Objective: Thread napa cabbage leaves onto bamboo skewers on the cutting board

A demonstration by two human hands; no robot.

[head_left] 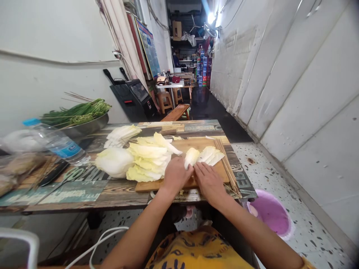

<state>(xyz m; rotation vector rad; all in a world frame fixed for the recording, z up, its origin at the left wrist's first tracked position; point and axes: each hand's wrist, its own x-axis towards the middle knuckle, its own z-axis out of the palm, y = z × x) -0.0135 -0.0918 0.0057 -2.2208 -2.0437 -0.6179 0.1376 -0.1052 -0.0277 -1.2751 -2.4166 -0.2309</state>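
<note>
On a wooden cutting board (168, 184), both my hands are at a small folded napa cabbage leaf (192, 156). My left hand (176, 175) grips its near left side, fingers curled and thumb toward the right. My right hand (208, 180) closes on its near right edge; those fingertips are partly hidden. Just beyond my right hand lies a flat stack of trimmed cabbage leaves (211, 155). Left of my left hand, loose yellow-white cabbage leaves (151, 157) are piled over the board's edge, beside a pale cabbage head (114, 162). Thin wooden skewers (229, 170) lie along the board's right side.
More cabbage leaves (121, 136) lie at the back. Leftward are a water bottle (63, 145), green scissors (75, 172), a black-handled knife (54, 173) and a metal bowl (86, 127) of green vegetables. A pink basin (273, 213) stands on the floor at right.
</note>
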